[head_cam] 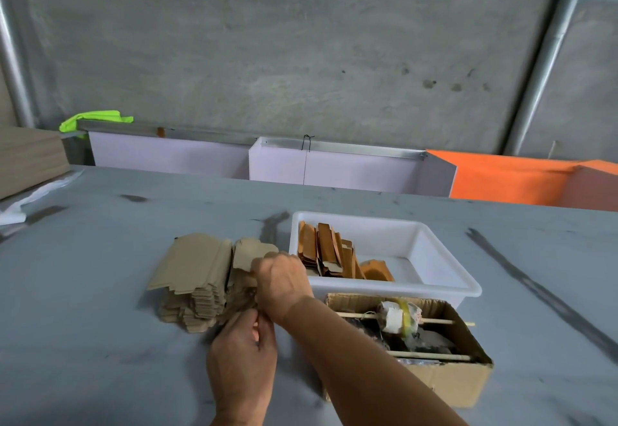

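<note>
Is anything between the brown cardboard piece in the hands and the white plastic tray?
Nothing visible does. The left hand and right hand hold the flat brown cardboard piece close beside the white plastic tray, near its open rim.

just the one cam, strapped to their head, wide-angle, looking forward and down at the desk (pixel 100 291), pretty close, grey wall (pixel 301 41) behind.

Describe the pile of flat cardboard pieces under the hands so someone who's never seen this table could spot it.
On the grey table, look left of the white plastic tray. The stack of flat cardboard blanks lies there, with the left hand and right hand at its near right edge. Unlike the orange-brown pieces standing in the tray, these are pale tan and lie flat.
</note>
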The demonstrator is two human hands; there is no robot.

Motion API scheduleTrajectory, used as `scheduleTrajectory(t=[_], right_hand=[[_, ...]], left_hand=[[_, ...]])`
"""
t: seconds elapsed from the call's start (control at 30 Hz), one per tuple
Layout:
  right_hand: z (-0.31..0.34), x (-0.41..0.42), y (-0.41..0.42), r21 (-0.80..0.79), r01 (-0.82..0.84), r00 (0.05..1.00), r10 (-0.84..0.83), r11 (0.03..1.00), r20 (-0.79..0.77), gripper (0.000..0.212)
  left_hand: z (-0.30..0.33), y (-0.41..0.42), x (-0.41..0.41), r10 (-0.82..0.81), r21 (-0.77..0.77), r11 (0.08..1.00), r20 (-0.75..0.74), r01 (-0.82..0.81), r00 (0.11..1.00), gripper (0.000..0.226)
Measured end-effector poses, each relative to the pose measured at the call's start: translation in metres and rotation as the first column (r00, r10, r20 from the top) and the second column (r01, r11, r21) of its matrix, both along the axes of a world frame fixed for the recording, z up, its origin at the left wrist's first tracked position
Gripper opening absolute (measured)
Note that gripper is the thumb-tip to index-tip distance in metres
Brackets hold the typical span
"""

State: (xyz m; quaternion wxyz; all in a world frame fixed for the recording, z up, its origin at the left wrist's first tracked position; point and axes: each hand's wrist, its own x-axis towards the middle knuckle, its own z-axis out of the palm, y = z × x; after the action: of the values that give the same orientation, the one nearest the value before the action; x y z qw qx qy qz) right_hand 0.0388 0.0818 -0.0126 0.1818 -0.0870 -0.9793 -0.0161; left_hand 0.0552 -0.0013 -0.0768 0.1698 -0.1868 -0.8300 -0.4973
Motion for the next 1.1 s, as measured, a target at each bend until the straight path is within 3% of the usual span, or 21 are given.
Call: scheduleTrajectory(t=[0.2, 0.33, 0.47, 0.53, 0.63, 0.7, 0.77, 0.87, 0.97, 1.1], right_hand=[[0.001, -0.001, 0.003, -0.086, 0.002, 0.974, -0.022, 0.996, -0.224, 0.02], [0.017, 0.005, 0.006, -0.32, 0.065, 0.894, -0.198, 0.945, -0.403, 0.018], [0.039, 0.023, 0.01, -0.605, -0.016, 0.806, -0.348, 0.796, -0.479, 0.012], [0.046, 0.039, 0.014, -0.744, -0.07, 0.798, -0.411, 0.664, -0.441, 0.012], [0.047, 0.074, 0.024, -0.893, -0.134, 0.811, -0.47, 0.429, -0.347, 0.017], [0.043, 0.102, 0.029, -0.944, -0.157, 0.836, -0.47, 0.29, -0.284, 0.016], [0.037, 0.129, 0.028, -0.968, -0.147, 0.866, -0.446, 0.202, -0.225, 0.018], [0.024, 0.165, 0.027, -0.984, -0.104, 0.899, -0.41, 0.144, -0.155, 0.021], [0.011, 0.195, 0.028, -0.991, -0.059, 0.92, -0.379, 0.124, -0.102, 0.022], [0.0, 0.229, 0.034, -0.995, -0.09, 0.918, -0.384, 0.052, -0.103, 0.002]], left_hand=[[0.001, -0.001, 0.001, -0.004, -0.006, 1.0, -0.026, 0.004, 1.0, 0.024], [0.001, -0.002, 0.0, -0.013, -0.031, 0.999, -0.097, 0.011, 0.995, 0.026], [0.001, -0.003, -0.001, 0.01, 0.045, 0.999, -0.121, -0.004, 0.993, 0.027], [0.002, -0.005, 0.0, 0.038, 0.153, 0.988, -0.12, -0.019, 0.992, 0.027], [0.02, -0.01, 0.006, 0.023, 0.432, 0.901, 0.042, -0.039, 0.999, 0.032], [0.038, -0.013, 0.012, -0.074, 0.582, 0.812, 0.174, -0.042, 0.982, 0.029], [0.054, -0.015, 0.018, -0.293, 0.708, 0.707, 0.301, -0.006, 0.907, 0.024], [0.061, -0.017, 0.028, -0.489, 0.701, 0.709, 0.411, 0.076, 0.769, 0.025], [0.055, -0.018, 0.044, -0.555, 0.655, 0.74, 0.47, 0.15, 0.686, 0.014], [0.042, -0.016, 0.07, -0.593, 0.624, 0.754, 0.513, 0.205, 0.621, 0.006]])
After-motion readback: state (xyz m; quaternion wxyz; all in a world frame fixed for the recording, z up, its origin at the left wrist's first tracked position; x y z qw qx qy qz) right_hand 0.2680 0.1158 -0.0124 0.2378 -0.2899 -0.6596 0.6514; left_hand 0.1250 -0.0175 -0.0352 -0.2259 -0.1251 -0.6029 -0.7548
